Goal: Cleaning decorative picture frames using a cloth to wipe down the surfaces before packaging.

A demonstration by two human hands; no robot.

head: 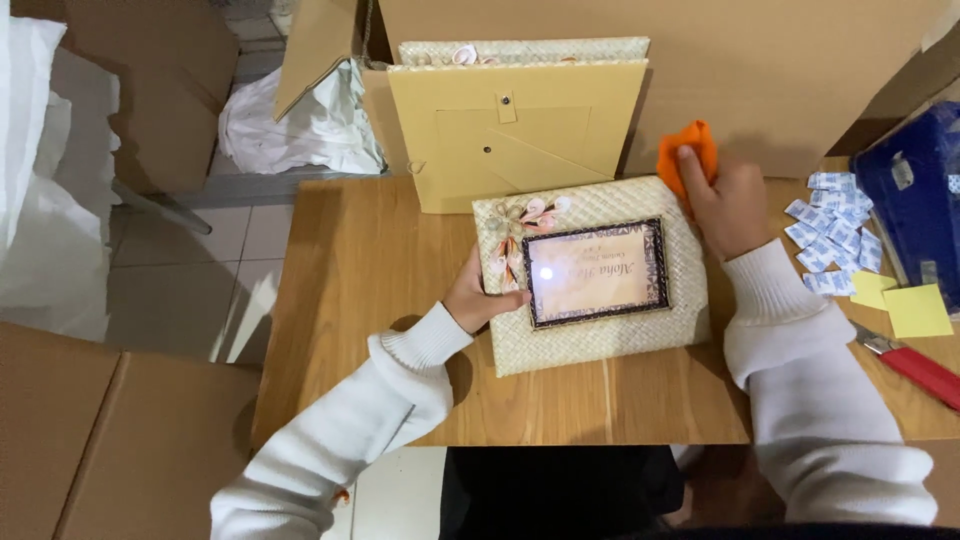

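At a wooden bench (350, 260), the left hand (478, 296) grips the edge of a woven picture frame (600, 345) lying flat, steadying it, while the right hand (728, 205), fingers clenched on an orange cloth (684, 152), works the upper corner; gentle strokes would likely spare the paper flowers (520, 225).

Wooden table (350, 260) at centre, grain running sideways; pale tiled floor (170, 290) at nine o'clock; large cardboard boxes (780, 70) stacked from twelve to two o'clock; more brown cardboard (110, 440) at seven o'clock; white plastic wrapping (30, 170) at ten o'clock; soft, even indoor light.
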